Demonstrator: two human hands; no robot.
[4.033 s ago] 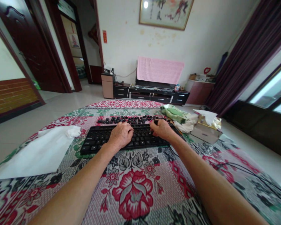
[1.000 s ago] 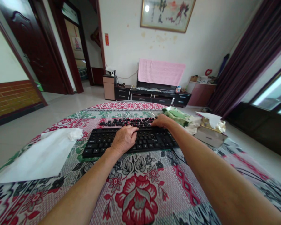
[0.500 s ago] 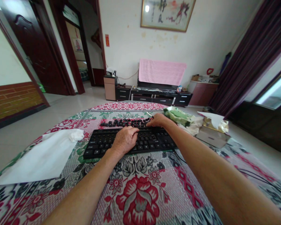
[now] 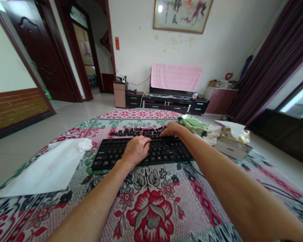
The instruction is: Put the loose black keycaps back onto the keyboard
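A black keyboard (image 4: pixel 108 156) lies across the patterned tablecloth. My left hand (image 4: pixel 137 149) rests over its middle, fingers curled down at the back edge and thumb toward the right. Just behind the keyboard, loose black keycaps (image 4: pixel 127 132) are spread in a rough row. My right hand (image 4: pixel 172 129) is closed at the right end of that row, above the keyboard's back edge, its fingertips pinched low. A thin tool with a pale shaft showed in it earlier; now the tool is mostly hidden by the fingers.
White paper (image 4: pixel 45 169) with a crumpled tissue (image 4: pixel 84 145) lies on the left. Behind my right forearm are a green crumpled packet (image 4: pixel 195 125) and a tissue box (image 4: pixel 233 148). The keyboard cable (image 4: pixel 197 169) runs rightward under that arm. The tablecloth (image 4: pixel 151 215) covers the round table.
The thin tool's pale shaft, which stuck out leftward from my right hand, no longer shows. Both hands keep nearly the same places; the whole view has shifted slightly.
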